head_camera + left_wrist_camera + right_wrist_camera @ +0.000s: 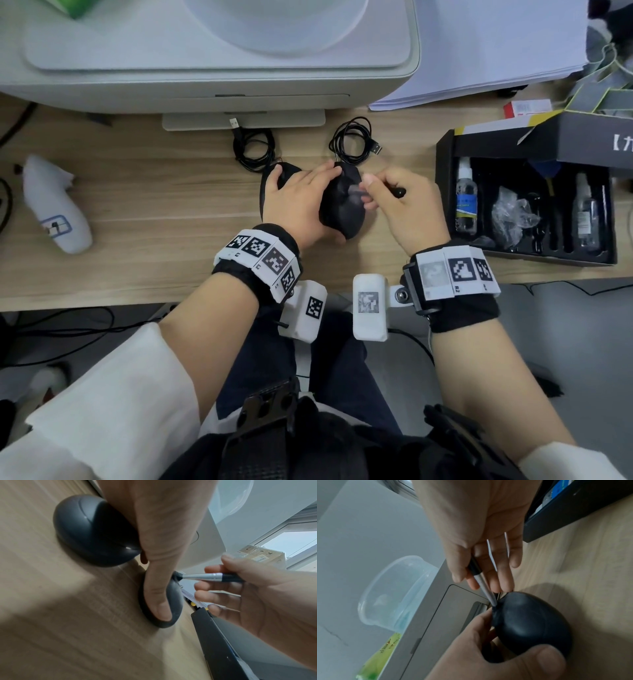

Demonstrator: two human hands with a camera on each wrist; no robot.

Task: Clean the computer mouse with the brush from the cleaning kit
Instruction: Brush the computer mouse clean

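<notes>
A black computer mouse (344, 205) (175, 601) (529, 623) sits on the wooden desk (154, 205). My left hand (301, 202) (159, 574) (496, 649) grips it, thumb at its near end and fingers over its far end. My right hand (394, 202) (240, 588) (474, 568) pinches a thin brush (397, 192) (209, 576) (481, 584) with a black handle and silver ferrule. The bristles touch the mouse's front top. A second black mouse (274, 185) (92, 534) lies just left, partly under my left hand.
The open black cleaning kit box (527, 202) with spray bottles stands right of my right hand. A white printer (212, 68) fills the back. Two coiled black USB cables (352, 140) lie behind the mice. A white bottle (54, 205) lies at far left.
</notes>
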